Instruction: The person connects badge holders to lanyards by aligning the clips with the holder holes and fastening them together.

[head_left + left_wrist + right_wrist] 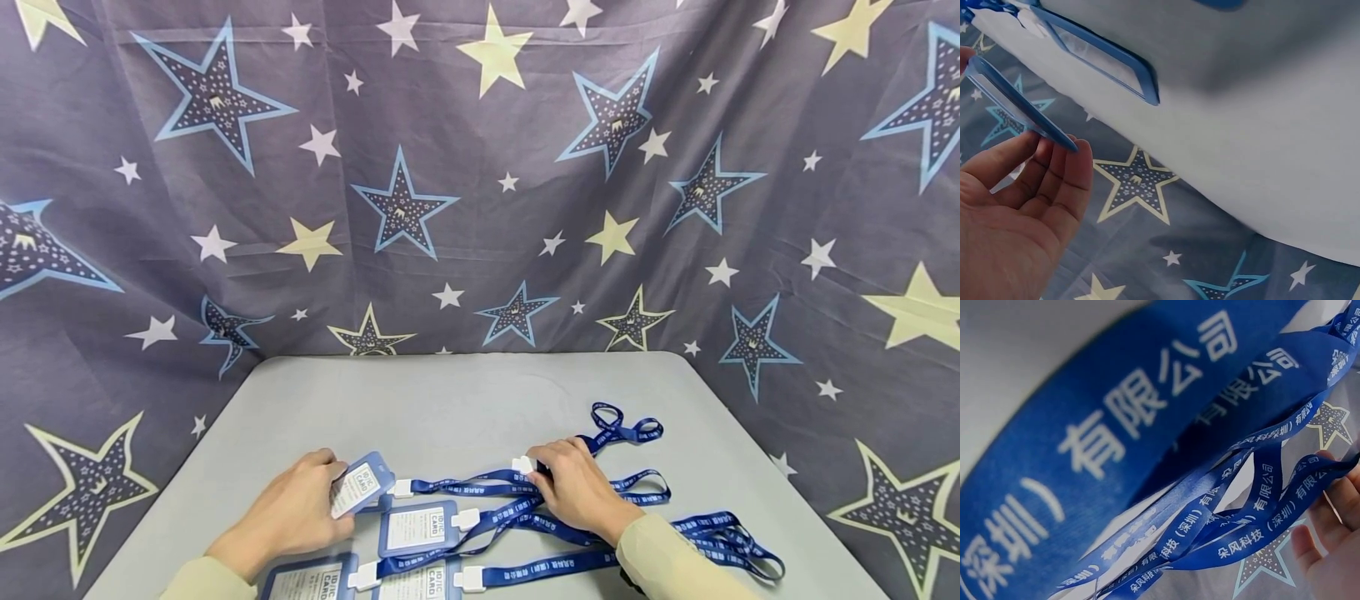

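Observation:
My left hand (296, 504) pinches a blue-framed badge holder (362, 483) with a white ID card, raised and tilted above the table. The left wrist view shows this badge holder (1019, 106) edge-on between thumb and fingers. My right hand (581, 492) pinches a dark blue printed lanyard just behind its white clip (522, 464); that clip stands apart from the raised holder. Close to the camera, a lanyard strap (1122, 412) crosses the right wrist view, and the right fingers (1329, 525) hold a strap at its right edge.
Several more badge holders, such as this one (416, 530), lie at the near side with white clips (465, 520) and lanyards running right. Looped lanyard ends (626, 427) lie behind and right of my right hand. A star-patterned curtain (480, 208) surrounds the grey table (450, 400).

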`<state>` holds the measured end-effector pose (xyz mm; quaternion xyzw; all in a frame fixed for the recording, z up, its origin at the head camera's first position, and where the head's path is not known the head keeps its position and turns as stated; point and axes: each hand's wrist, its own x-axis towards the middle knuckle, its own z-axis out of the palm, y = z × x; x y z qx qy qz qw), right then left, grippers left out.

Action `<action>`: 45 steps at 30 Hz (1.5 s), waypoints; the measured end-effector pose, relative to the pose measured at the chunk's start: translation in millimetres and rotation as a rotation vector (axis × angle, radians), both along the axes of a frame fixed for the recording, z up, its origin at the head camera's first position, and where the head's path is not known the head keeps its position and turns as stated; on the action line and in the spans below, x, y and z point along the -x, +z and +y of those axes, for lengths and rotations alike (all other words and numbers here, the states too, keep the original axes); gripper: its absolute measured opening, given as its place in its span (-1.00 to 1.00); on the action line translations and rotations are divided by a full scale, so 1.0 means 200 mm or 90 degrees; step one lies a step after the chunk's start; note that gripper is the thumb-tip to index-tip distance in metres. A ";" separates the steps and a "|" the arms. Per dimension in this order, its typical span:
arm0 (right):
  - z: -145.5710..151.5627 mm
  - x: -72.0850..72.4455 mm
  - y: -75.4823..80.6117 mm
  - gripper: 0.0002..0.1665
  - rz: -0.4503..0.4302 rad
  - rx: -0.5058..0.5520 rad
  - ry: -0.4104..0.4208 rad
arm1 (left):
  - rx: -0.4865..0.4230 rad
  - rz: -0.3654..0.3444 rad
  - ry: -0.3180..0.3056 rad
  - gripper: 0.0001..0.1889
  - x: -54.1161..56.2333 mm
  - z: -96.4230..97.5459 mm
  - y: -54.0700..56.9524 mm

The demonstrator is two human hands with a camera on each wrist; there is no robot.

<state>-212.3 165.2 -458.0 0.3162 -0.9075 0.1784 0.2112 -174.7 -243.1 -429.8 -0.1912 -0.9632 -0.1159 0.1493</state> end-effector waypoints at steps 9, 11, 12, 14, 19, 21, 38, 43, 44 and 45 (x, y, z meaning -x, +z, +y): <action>0.00 -0.01 0.00 -0.78 -0.012 -0.002 -0.004 | 0.011 0.013 -0.023 -0.50 0.00 0.07 0.03; 0.00 -0.01 0.01 -0.78 -0.011 -0.003 -0.003 | 0.012 0.011 -0.027 -0.49 0.00 0.09 0.03; 0.00 -0.01 0.01 -0.77 -0.011 -0.002 -0.002 | 0.013 0.008 -0.029 -0.48 0.00 0.09 0.03; 0.00 -0.01 0.01 -0.77 -0.011 -0.003 -0.001 | 0.012 0.001 -0.031 -0.47 0.00 0.11 0.04; 0.00 -0.01 0.01 -0.76 -0.014 -0.008 0.000 | 0.018 -0.009 -0.040 -0.43 0.00 0.14 0.04; 0.00 -0.01 0.01 -0.76 -0.014 -0.009 0.000 | 0.020 -0.006 -0.048 -0.43 0.00 0.16 0.04; -0.01 -0.02 0.01 -0.74 -0.024 -0.009 0.007 | 0.034 -0.015 -0.099 -0.34 0.01 0.23 0.05; -0.01 -0.02 0.01 -0.74 -0.023 -0.010 0.004 | 0.035 -0.014 -0.110 -0.33 0.01 0.25 0.06; -0.01 -0.02 0.01 -0.74 -0.021 -0.010 0.004 | 0.035 -0.014 -0.113 -0.33 0.01 0.26 0.06; -0.01 -0.02 0.01 -0.75 -0.020 -0.009 0.005 | 0.034 -0.014 -0.116 -0.33 0.01 0.27 0.06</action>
